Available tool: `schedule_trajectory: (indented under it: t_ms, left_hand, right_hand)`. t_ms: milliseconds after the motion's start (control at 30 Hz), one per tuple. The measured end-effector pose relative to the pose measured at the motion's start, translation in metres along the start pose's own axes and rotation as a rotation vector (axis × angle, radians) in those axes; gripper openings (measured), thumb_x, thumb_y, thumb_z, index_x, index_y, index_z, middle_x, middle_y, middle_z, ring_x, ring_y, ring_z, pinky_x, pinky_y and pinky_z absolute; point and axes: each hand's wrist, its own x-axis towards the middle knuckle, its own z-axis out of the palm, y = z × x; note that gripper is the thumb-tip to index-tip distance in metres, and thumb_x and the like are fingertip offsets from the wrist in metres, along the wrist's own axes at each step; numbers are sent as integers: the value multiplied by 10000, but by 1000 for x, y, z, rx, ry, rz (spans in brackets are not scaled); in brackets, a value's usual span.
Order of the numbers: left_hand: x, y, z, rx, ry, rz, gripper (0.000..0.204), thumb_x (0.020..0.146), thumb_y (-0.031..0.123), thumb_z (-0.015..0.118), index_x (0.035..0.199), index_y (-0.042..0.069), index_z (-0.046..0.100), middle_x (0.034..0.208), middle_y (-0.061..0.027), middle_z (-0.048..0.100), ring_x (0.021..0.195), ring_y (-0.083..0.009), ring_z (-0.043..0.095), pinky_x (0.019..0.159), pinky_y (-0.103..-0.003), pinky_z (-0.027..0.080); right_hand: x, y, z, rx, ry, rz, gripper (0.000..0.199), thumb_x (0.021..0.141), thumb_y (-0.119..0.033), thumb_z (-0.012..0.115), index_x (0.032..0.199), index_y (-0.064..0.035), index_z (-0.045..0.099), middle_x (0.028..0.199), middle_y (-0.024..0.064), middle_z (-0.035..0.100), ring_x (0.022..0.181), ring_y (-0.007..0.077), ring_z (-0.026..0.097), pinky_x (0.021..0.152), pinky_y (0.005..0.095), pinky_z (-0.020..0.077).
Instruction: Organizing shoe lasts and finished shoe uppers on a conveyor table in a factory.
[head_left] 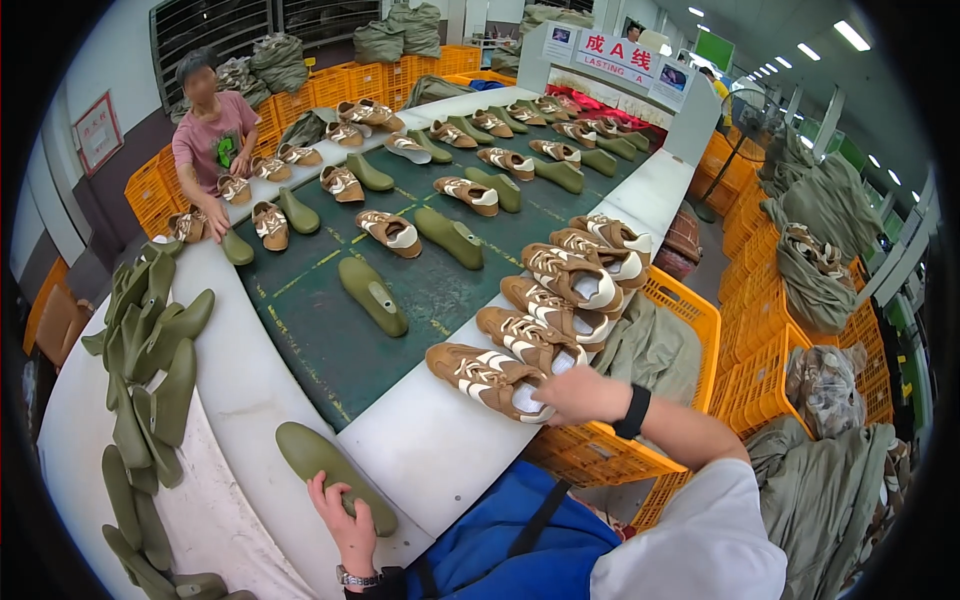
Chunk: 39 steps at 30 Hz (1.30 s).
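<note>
The left hand [345, 520] grips a green shoe last [332, 472] lying on the white table edge [420, 440], fingers curled over its near half. The last's long axis runs from upper left to lower right, its far end toward the conveyor belt [330, 330]. The right hand [580, 392] reaches in from the right, wrist bent, and rests on the heel of the nearest brown shoe [487, 378]; whether it clamps it I cannot tell. That shoe's toe points left, at the front of a row of shoes [570, 280] beside an orange crate [690, 320].
</note>
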Motion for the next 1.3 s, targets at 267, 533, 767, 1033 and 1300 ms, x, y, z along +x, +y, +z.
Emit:
schedule_trajectory:
  t_ms: [267,533,767,1033,1300]
  left_hand:
    - [-6,5,-6,3,-5,-40,230,706,-13,499,934,16,490,1309,-233,359,1289,-451,250,1064,-491,213]
    - [1,0,-5,49,25,-13,233,698,15,523,930,19,502,1300,-253,369,1276,-488,252,1059,-510,231]
    - [4,-1,-4,75,18,20,239,713,27,535,951,15,508,1314,-256,364,1266,-457,285,1059,-485,241]
    - [-9,6,-9,52,10,17,247,737,41,544,980,18,508,1330,-270,351,1247,-482,292,1045,-503,257]
    - [1,-13,0,47,30,26,197,680,13,509,876,18,485,1293,-244,369,1271,-439,290,1068,-484,219]
  right_hand:
    - [12,-32,38,854,280,31,317,831,-310,649,940,-16,601,713,122,610,597,238,625,532,318,490]
    - [133,-81,-58,1009,247,-138,300,828,-311,646,872,-17,606,725,119,641,557,194,637,510,312,492]
    - [357,-82,-58,259,398,-43,261,766,-288,660,859,-44,674,800,157,659,799,329,646,727,413,508]
    - [417,-77,-23,465,180,32,558,788,-17,486,1330,-109,393,1345,223,337,1102,367,518,914,422,450]
    - [335,-109,-68,237,88,-576,268,705,-147,547,942,-62,640,934,154,648,894,312,618,747,410,494]
